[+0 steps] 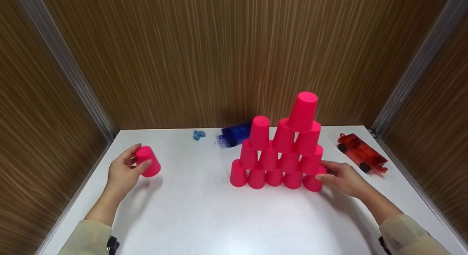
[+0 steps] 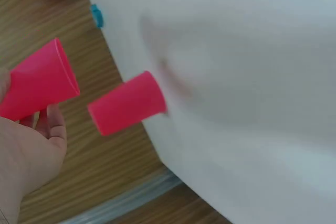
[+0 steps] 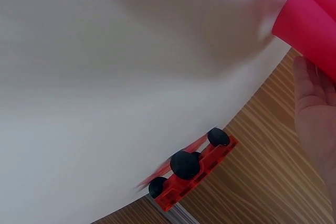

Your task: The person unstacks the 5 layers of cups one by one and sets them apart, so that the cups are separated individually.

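Observation:
My left hand (image 1: pixel 122 172) holds a pink cup (image 1: pixel 148 163) between thumb and fingers, just above the table's left side. The left wrist view shows this held cup (image 2: pixel 39 85) and another pink cup (image 2: pixel 128 103) standing upside down on the table; the head view does not clearly separate the second one. Upside-down pink cups form a stepped pyramid (image 1: pixel 268 156) right of centre, with several in the bottom row and a single cup (image 1: pixel 304 112) on top. At its right end, my right hand (image 1: pixel 343 178) grips the bottom corner cup (image 1: pixel 312 182), thumb in front, fingers behind.
A translucent red toy car (image 1: pixel 362 152) sits right of the pyramid, close to the right hand. Behind the pyramid is a blue toy car (image 1: pixel 236 133), partly hidden. A small light-blue piece (image 1: pixel 199 134) lies near the back edge. Wood-patterned panels (image 1: pixel 204 57) enclose the white table (image 1: pixel 197 211).

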Demonstrator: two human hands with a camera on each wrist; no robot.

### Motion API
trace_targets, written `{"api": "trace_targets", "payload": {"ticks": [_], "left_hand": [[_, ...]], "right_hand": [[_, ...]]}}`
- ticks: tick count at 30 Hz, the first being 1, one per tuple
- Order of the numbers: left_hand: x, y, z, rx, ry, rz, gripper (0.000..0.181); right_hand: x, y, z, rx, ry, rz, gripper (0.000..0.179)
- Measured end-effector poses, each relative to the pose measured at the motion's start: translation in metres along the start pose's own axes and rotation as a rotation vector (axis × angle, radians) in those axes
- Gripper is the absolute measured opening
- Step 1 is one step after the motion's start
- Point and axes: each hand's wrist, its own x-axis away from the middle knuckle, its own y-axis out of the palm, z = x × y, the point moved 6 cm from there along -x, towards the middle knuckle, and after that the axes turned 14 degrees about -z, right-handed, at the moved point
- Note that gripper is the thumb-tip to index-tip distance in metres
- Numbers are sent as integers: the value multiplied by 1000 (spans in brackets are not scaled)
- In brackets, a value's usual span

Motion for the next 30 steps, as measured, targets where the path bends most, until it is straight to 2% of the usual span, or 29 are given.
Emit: {"api": "trace_targets", "payload": {"ticks": [7,14,22,30], "left_hand": [[9,-8,-33,17,-90,15,80],[12,-10,-55,41,-152,20,82],[14,-11,-73,55,-199,21,82],[11,-12,-77,71,-196,40,77]], "right_hand": [[1,-1,1,-10,21,-9,74],[1,-1,1,-2,32,-10,76],[1,1,2,-15,44,-18,77],[1,1,1,-4,31,-3,76]]}}
